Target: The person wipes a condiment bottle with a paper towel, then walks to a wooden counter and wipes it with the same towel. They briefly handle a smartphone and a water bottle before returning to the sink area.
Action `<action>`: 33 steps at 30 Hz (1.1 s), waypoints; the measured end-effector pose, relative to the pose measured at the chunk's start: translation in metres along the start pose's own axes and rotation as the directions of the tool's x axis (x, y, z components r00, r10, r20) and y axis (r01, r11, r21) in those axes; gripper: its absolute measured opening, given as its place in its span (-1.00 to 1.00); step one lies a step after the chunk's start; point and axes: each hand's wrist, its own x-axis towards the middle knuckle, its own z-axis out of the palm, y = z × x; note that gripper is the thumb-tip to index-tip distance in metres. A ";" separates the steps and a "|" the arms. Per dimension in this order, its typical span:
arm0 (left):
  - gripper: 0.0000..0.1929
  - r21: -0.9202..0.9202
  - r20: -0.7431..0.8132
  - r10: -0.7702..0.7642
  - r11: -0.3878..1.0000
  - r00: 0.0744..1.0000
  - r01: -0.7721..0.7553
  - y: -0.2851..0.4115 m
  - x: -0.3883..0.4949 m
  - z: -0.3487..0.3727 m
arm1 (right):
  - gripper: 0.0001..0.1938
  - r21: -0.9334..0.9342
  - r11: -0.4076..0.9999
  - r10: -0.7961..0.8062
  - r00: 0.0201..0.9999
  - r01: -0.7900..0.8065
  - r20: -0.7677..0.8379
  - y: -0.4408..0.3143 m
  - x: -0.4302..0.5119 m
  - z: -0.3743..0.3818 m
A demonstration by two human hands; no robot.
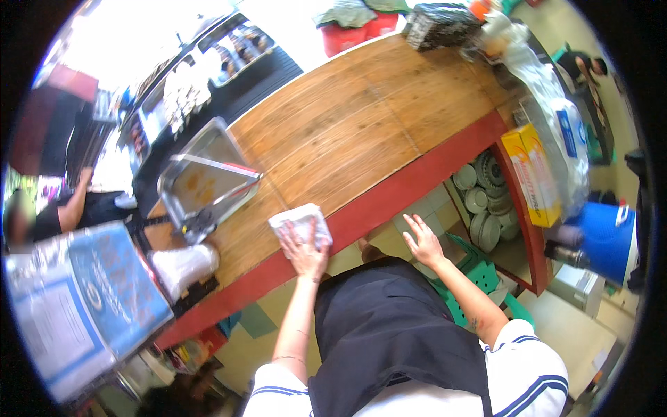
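Observation:
My left hand (pixel 304 247) presses a folded white cloth (pixel 297 218) flat against the wooden countertop (pixel 333 140), close to its red front edge (pixel 365 216). The fingers are spread over the cloth, which sticks out beyond them. My right hand (pixel 424 244) holds nothing. It hovers in front of the counter, fingers apart, above the tiled floor. Left of the cloth, a metal tray (pixel 200 182) lies on the counter with orange-brown residue in it. A pair of metal tongs (pixel 229 169) rests across this tray.
A yellow cling-wrap box (pixel 531 174) and plastic bags (pixel 565 122) line the right end. Bowls (pixel 477 200) sit on a shelf below. A blue plastic-wrapped package (pixel 104 292) stands at left, near another person's arm (pixel 78 206). A green plastic stool (pixel 474 281) stands by my right arm.

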 end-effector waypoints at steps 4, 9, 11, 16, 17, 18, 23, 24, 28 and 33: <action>-0.36 -0.068 -0.054 0.213 0.974 0.975 -0.217 0.126 0.076 0.049 | -0.44 0.105 0.977 0.189 0.982 -0.185 -0.028 0.057 -0.022 -0.016; -0.33 0.140 -0.321 0.034 0.990 0.946 0.012 0.166 0.278 0.078 | -0.45 0.261 0.843 0.499 0.865 -0.471 -0.049 0.146 -0.099 -0.006; -0.25 0.141 -0.291 -0.233 0.949 0.928 0.282 0.149 0.360 0.066 | -0.45 0.367 0.661 0.695 0.718 -0.655 0.030 0.185 -0.145 0.000; -0.31 0.092 -0.148 -0.200 0.972 0.968 0.215 0.227 0.453 0.093 | -0.43 0.200 0.408 0.910 0.415 -0.891 -0.007 0.235 -0.254 0.014; -0.32 0.088 -0.111 -0.071 0.993 0.991 0.080 0.265 0.450 0.110 | -0.42 0.213 0.309 0.943 0.328 -0.927 0.059 0.236 -0.268 0.017; -0.33 0.083 -0.098 0.102 0.992 0.990 -0.094 0.305 0.440 0.128 | -0.42 0.214 0.256 0.953 0.284 -0.943 0.109 0.232 -0.280 0.022; -0.37 -0.012 -0.090 0.664 0.745 0.743 -0.667 0.464 0.331 0.184 | -0.41 0.333 0.275 0.933 0.334 -0.902 0.132 0.212 -0.286 0.038; -0.37 -0.039 -0.090 0.690 0.718 0.718 -0.695 0.467 0.302 0.182 | -0.42 0.357 0.309 0.916 0.377 -0.881 0.136 0.209 -0.280 0.041; -0.39 0.005 0.081 0.763 0.643 0.642 -0.766 0.413 0.181 0.150 | -0.44 0.505 0.365 0.866 0.485 -0.782 0.124 0.198 -0.252 0.049; -0.45 -0.081 0.224 0.595 0.801 0.772 -0.594 0.228 0.049 0.073 | -0.47 0.554 0.406 0.814 0.563 -0.726 0.142 0.170 -0.229 0.065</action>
